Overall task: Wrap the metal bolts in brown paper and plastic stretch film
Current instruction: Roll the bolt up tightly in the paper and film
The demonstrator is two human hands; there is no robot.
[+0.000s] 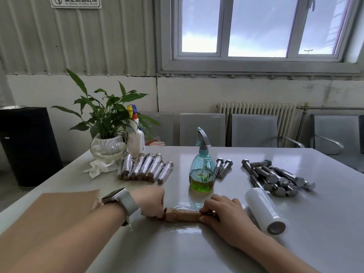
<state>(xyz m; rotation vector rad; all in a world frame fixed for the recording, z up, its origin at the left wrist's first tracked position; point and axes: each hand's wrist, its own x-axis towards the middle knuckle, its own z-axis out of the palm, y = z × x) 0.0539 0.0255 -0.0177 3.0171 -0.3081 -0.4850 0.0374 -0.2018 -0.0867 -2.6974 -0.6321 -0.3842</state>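
A bolt rolled in brown paper [183, 215] lies on a sheet of clear stretch film [185, 230] near the table's front. My left hand [152, 201] pinches its left end and my right hand [222, 211] pinches its right end. The roll of stretch film [265, 210] lies just right of my right hand. A pile of bare metal bolts [275, 177] sits at the right, with two more bolts [223, 167] behind the spray bottle. Several finished wrapped bolts [145, 167] lie in a row at the back left. Brown paper sheets [59, 209] lie under my left forearm.
A teal spray bottle [201, 170] with green liquid stands just behind my hands. A potted plant [108, 133], a white bottle [136, 134] and crumpled tissue [96, 168] sit at the back left. Grey chairs [254, 130] line the wall beyond the table [315, 243].
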